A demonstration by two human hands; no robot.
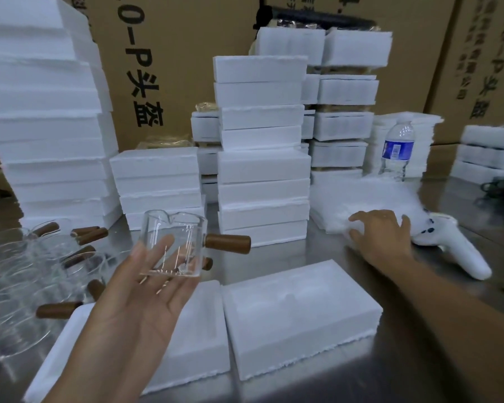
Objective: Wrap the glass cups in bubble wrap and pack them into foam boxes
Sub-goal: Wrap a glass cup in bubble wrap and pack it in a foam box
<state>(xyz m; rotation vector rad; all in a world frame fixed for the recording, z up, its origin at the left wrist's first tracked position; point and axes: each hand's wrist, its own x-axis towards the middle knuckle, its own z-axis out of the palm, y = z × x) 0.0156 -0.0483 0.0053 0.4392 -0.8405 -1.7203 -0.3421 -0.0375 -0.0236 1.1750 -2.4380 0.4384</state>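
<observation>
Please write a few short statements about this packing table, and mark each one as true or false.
1. The left hand carries a glass cup on its flat palm. True.
2. The cup's wooden handle points toward the left of the picture. False: it sticks out to the right.
3. The right hand touches the bubble wrap. True.
4. The cup being carried is already wrapped. False: it is bare glass.
5. The water bottle lies on its side. False: it stands upright behind the bubble wrap.
</observation>
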